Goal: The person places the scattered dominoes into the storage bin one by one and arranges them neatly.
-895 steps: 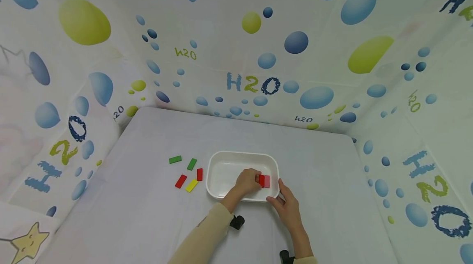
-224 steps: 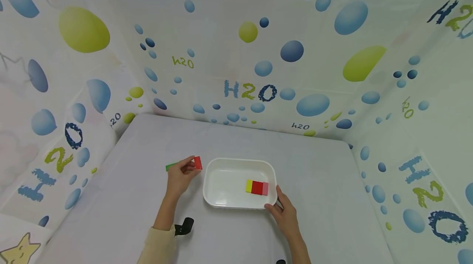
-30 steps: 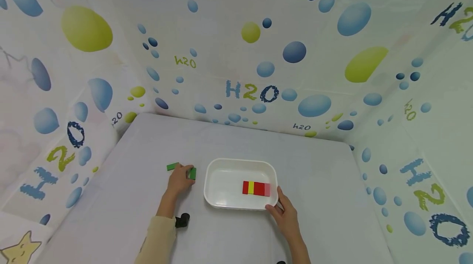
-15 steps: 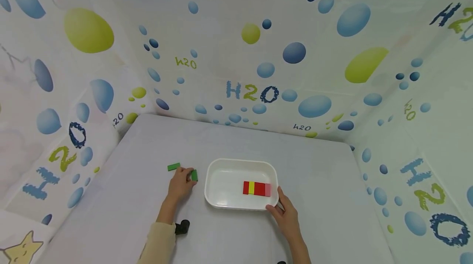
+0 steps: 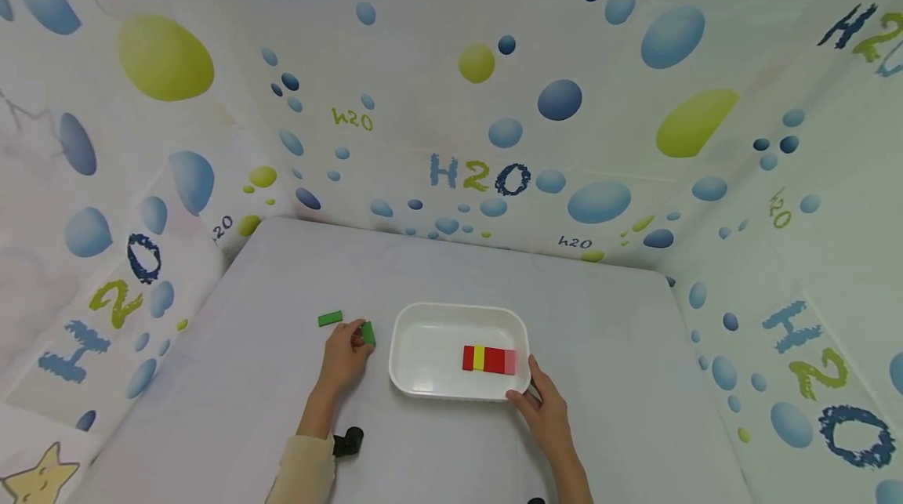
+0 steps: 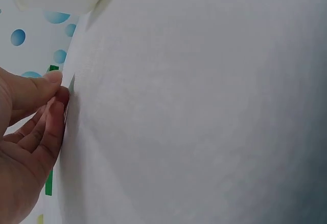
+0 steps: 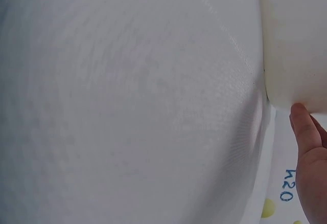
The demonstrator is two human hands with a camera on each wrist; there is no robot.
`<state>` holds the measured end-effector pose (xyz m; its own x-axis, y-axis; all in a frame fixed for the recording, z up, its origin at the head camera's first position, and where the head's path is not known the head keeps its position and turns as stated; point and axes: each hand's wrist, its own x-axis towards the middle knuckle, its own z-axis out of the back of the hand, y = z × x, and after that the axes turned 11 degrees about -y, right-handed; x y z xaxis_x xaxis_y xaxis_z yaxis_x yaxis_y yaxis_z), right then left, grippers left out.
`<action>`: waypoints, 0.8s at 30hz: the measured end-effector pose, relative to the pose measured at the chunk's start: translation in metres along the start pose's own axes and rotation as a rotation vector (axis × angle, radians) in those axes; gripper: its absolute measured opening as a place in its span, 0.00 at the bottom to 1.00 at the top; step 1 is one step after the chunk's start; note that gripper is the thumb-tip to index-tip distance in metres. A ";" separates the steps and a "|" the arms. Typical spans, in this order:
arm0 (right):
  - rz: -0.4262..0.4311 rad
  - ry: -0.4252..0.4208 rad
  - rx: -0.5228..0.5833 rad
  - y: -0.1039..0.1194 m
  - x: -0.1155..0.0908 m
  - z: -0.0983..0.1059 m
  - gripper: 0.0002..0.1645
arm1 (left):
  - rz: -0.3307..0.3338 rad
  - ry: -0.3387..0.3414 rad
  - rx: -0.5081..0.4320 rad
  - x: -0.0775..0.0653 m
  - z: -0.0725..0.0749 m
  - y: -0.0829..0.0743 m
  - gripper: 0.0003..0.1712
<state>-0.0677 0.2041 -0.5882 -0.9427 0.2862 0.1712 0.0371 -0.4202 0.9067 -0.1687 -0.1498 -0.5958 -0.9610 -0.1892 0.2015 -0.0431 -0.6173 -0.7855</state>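
Observation:
My left hand (image 5: 344, 357) pinches a small flat green block (image 5: 368, 334) by its sides between fingertips and thumb, low over the table to the left of the white tray (image 5: 423, 392). In the left wrist view, the fingers mostly hide this block. A second green block (image 5: 330, 318) lies just beyond the hand. Inside the tray, toward its right end, red, yellow and pink blocks sit side by side in a row, with a yellow block (image 5: 479, 358) between red ones and a pink block (image 5: 509, 362) at the right end. My right hand (image 5: 546, 408) grips the tray's near right corner, thumb at the front wall.
A white cloth covers the table (image 5: 621, 378). Behind and at both sides hangs a white curtain (image 5: 395, 57) printed with bubbles and lettering. A black wrist camera (image 5: 348, 442) sits by the left sleeve.
Since the oldest frame, two red blocks and a yellow one have gone from the table into the tray's row. Lately my left hand has shifted slightly with the green block; my right hand stays put.

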 end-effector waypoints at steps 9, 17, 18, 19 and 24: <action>0.014 -0.003 -0.031 0.001 0.000 -0.001 0.48 | 0.031 -0.023 -0.034 0.001 0.004 -0.005 0.30; -0.009 0.000 -0.020 0.000 0.001 0.000 0.48 | 0.107 -0.042 -0.100 0.006 0.011 -0.018 0.30; -0.008 0.003 -0.022 0.000 0.001 0.000 0.48 | 0.108 -0.044 -0.112 0.007 0.012 -0.020 0.30; -0.009 0.003 -0.022 0.000 0.001 0.000 0.48 | 0.108 -0.046 -0.120 0.008 0.013 -0.022 0.30; -0.010 0.000 -0.029 0.001 0.000 0.000 0.48 | 0.117 -0.044 -0.169 0.010 0.018 -0.031 0.31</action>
<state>-0.0680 0.2038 -0.5876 -0.9430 0.2906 0.1620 0.0177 -0.4424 0.8966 -0.1724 -0.1461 -0.5586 -0.9496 -0.2872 0.1256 0.0192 -0.4533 -0.8912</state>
